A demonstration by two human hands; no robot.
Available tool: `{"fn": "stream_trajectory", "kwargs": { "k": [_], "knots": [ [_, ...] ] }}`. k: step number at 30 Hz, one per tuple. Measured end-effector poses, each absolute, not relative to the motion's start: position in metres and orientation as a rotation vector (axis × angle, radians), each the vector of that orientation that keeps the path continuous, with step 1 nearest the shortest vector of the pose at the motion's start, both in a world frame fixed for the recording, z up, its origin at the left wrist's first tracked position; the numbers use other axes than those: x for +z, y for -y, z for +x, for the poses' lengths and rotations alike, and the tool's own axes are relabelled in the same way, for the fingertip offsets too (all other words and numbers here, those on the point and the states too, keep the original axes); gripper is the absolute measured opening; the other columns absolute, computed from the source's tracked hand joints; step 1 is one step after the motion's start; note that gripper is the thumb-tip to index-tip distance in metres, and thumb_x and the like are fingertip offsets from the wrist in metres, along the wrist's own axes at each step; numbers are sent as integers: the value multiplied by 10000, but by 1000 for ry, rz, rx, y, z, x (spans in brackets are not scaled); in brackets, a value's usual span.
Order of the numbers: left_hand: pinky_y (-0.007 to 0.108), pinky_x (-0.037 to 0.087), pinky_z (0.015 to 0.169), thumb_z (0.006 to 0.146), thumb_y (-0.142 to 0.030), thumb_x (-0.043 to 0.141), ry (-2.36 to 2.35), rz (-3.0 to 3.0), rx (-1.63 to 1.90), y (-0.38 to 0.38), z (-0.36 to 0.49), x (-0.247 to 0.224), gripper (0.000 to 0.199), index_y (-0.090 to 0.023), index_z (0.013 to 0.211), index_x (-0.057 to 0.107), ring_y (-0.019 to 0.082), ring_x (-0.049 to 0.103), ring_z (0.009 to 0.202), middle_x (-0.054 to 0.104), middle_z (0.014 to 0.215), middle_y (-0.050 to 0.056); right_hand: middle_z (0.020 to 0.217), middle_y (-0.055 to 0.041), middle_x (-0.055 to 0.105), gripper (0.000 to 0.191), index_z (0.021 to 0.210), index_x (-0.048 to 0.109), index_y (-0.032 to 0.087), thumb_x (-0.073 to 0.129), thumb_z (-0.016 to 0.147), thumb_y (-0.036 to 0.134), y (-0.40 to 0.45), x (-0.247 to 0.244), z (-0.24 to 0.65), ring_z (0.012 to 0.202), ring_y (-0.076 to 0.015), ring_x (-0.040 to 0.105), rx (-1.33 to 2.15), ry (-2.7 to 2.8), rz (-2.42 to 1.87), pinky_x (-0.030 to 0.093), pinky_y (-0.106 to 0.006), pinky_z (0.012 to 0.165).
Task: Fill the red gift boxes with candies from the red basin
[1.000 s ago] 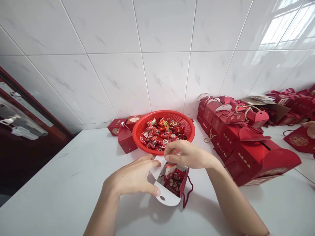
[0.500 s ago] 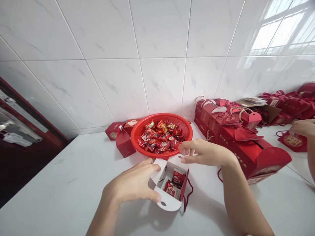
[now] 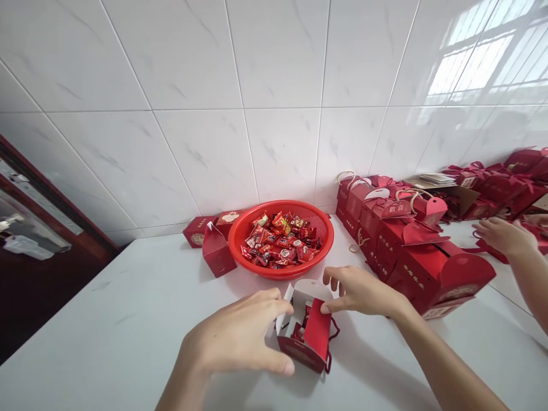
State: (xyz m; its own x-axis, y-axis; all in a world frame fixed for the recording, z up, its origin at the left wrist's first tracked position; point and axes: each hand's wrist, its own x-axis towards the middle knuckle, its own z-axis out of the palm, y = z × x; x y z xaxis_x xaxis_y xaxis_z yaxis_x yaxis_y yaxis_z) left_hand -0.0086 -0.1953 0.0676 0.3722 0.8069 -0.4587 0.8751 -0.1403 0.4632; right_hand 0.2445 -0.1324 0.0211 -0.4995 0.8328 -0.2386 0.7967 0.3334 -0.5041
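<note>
A small red gift box [image 3: 305, 349] with a white inside sits on the white table, its top partly open. Red-wrapped candies [image 3: 298, 330] show within, partly covered by a red flap [image 3: 319, 330] leaning inward from the right. My left hand [image 3: 240, 331] is at the box's left side, thumb and fingers spread apart. On the other side, my right hand [image 3: 363, 290] has its thumb at the red flap and its curled fingers beside the raised white back flap [image 3: 314, 288], with a gap between thumb and fingers. A dark red cord handle [image 3: 335, 329] hangs at the box's right.
Behind the box stands a red plastic basket [image 3: 327, 240] of wrapped candies. Small red boxes [image 3: 217, 251] lie to its left. A row of red gift boxes [image 3: 411, 268] lines the right side. Further right, another person's hand [image 3: 505, 235] is at a red box.
The box's right flap has folded inward over part of the candies, and its front flap no longer lies outward. My right hand has come down toward the box. The other person's hand has shifted left.
</note>
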Motion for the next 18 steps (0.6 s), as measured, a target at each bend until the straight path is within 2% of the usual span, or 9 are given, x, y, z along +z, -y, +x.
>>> {"fn": "stream_trajectory", "kwargs": {
  "k": [2, 4, 8, 11, 14, 18],
  "knots": [
    [420, 462, 1032, 650, -486, 805, -1386, 1988, -119, 195, -7, 65, 656, -313, 1266, 660, 373, 465, 1368, 577, 1416, 66, 948, -71, 678, 398, 969, 586, 196, 787, 744, 455, 135, 13, 239, 842, -240, 612, 872, 2456, -1510, 403, -298, 679],
    [391, 470, 1007, 682, -450, 788, -1302, 2022, -92, 194, -3, 63, 611, -327, 1267, 663, 355, 484, 1347, 621, 1361, 54, 948, -55, 658, 355, 953, 555, 201, 785, 738, 363, 137, 7, 233, 822, -217, 590, 818, 2442, -1422, 386, -284, 668],
    [338, 496, 859, 721, -353, 742, -1177, 2061, -77, 192, 8, 62, 675, -373, 1375, 577, 310, 614, 1129, 692, 1197, 27, 970, -51, 625, 244, 914, 522, 197, 715, 768, 232, 138, -5, 222, 833, -189, 550, 782, 2416, -1184, 386, -275, 703],
    [324, 480, 751, 756, -340, 687, -1171, 2089, -119, 191, 17, 61, 596, -333, 1343, 588, 292, 647, 972, 709, 1088, 30, 900, -28, 608, 174, 834, 519, 191, 680, 766, 187, 138, -9, 220, 784, -161, 520, 884, 2372, -1069, 385, -258, 679],
    [329, 469, 798, 770, -320, 666, -1181, 2124, -67, 189, 23, 58, 483, -309, 1251, 624, 299, 623, 1052, 689, 1130, 37, 859, -8, 623, 145, 830, 561, 183, 678, 747, 165, 136, -10, 225, 758, -143, 522, 991, 2323, -971, 402, -251, 682],
    [336, 463, 893, 756, -260, 655, -1126, 2145, 0, 188, 31, 51, 498, -310, 1251, 629, 288, 598, 1146, 647, 1210, 40, 880, -23, 678, 108, 889, 647, 176, 671, 791, 214, 132, -10, 238, 799, -153, 573, 1192, 2245, -865, 473, -281, 777]
  ]
}}
